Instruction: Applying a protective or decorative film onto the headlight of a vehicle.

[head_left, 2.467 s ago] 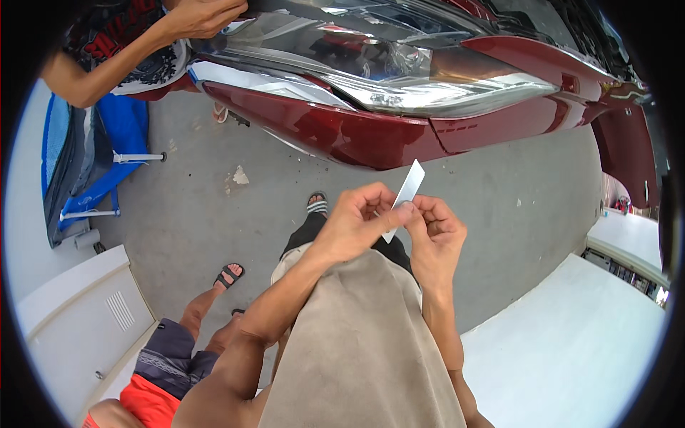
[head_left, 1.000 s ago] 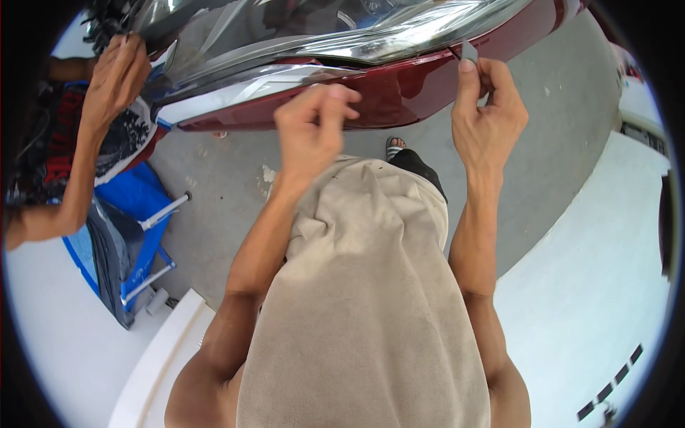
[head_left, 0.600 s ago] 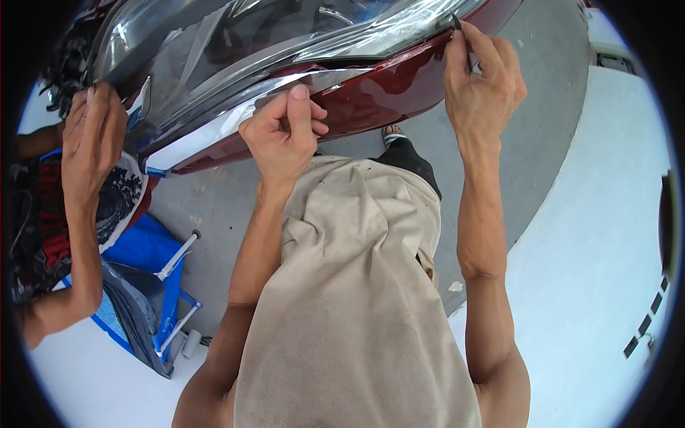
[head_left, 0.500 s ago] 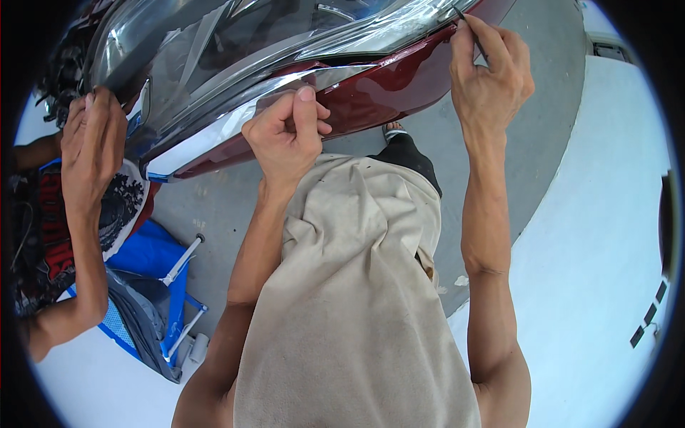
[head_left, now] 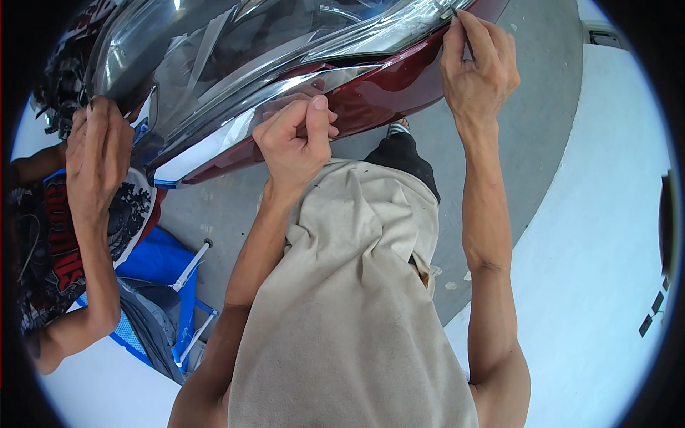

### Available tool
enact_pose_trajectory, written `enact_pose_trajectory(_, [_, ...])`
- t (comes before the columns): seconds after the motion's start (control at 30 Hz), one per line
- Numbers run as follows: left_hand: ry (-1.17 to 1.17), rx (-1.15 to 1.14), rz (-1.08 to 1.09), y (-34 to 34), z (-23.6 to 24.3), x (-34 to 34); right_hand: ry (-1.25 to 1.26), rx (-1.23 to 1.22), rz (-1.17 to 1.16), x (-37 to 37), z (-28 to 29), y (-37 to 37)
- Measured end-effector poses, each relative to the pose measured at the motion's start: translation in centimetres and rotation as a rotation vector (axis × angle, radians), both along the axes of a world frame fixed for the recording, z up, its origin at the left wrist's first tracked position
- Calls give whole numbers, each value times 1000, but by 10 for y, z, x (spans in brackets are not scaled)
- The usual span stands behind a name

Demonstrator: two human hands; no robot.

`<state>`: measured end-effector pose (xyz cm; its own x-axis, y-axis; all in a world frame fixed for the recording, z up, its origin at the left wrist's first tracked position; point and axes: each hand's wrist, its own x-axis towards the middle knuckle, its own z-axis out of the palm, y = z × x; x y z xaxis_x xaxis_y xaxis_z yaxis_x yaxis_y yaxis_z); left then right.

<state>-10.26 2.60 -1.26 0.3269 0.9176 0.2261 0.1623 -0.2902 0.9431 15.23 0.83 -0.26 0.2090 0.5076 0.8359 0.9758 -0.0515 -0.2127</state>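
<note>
A large clear headlight (head_left: 235,50) with bright chrome trim (head_left: 214,153) spans the top, above a glossy dark red car panel (head_left: 385,93). My right hand (head_left: 481,71) is at the upper right end of the panel, pinching a thin dark tool (head_left: 468,48). Its tip meets the border between chrome and red paint; the fingers cover much of it. My left hand (head_left: 296,139) is closed in front of the panel's lower edge, thumb up over curled fingers. Whatever it grips, if anything, is hidden.
At the left, another person's hand (head_left: 100,160) touches the headlight's near end. Below that person stands a blue folding chair (head_left: 187,307) with a metal frame. Grey floor (head_left: 528,171) meets white flooring (head_left: 571,307) on the right. A beige shirt (head_left: 349,307) covers my torso.
My right hand has shifted slightly left, with the tool still at the trim's edge. My left hand sits a little further right and lower. The view has tilted slightly.
</note>
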Motion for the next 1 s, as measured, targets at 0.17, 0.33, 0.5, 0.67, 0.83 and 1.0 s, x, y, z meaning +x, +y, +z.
enact_pose_trajectory(0.17, [8, 17, -31, 2, -2, -1, 19, -11, -11, -6, -2, 2])
enact_pose_trajectory(0.33, [5, 56, -47, 2, -2, -2, 22, 19, 8, -10, -1, 1])
enact_pose_trajectory(0.5, [19, 83, -76, 4, -3, -3, 42, -30, -3, -20, 4, -4])
enact_pose_trajectory(0.67, [10, 116, -78, 3, -4, -3, 65, -36, 9, -30, 5, -8])
enact_pose_trajectory(0.83, [6, 166, -101, 6, -6, -3, 95, -47, 41, -45, 3, -13])
enact_pose_trajectory(1.0, [9, 114, -57, 5, -4, 1, 128, 2, 152, -54, -4, -16])
